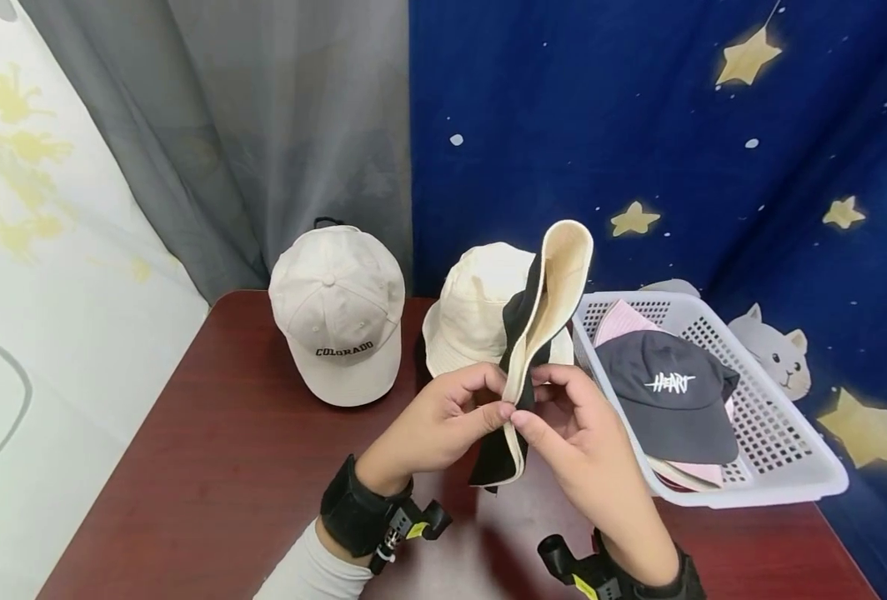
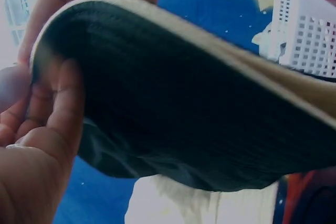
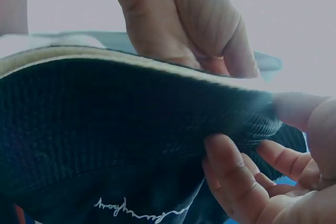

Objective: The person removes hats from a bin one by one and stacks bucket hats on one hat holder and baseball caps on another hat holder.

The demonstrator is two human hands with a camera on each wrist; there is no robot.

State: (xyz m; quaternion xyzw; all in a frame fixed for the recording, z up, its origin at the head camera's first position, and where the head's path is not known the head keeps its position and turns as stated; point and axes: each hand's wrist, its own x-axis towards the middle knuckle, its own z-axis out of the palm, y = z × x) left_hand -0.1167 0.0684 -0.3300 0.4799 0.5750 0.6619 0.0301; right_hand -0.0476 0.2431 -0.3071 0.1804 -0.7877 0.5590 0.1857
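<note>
Above the dark red table (image 1: 211, 467) | our left hand (image 1: 432, 421) and right hand (image 1: 586, 442) pinch one black-and-cream folded fabric cap (image 1: 541, 333) | two cream hats set out, white plastic basket (image 1: 781, 467) still holding caps.

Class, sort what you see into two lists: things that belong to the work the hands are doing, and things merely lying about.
In the work:
black-and-cream hat
left hand, pinching it
right hand, pinching it

Lying about:
COLORADO cap
cream bucket hat
white basket
dark grey cap in the basket
table
</note>
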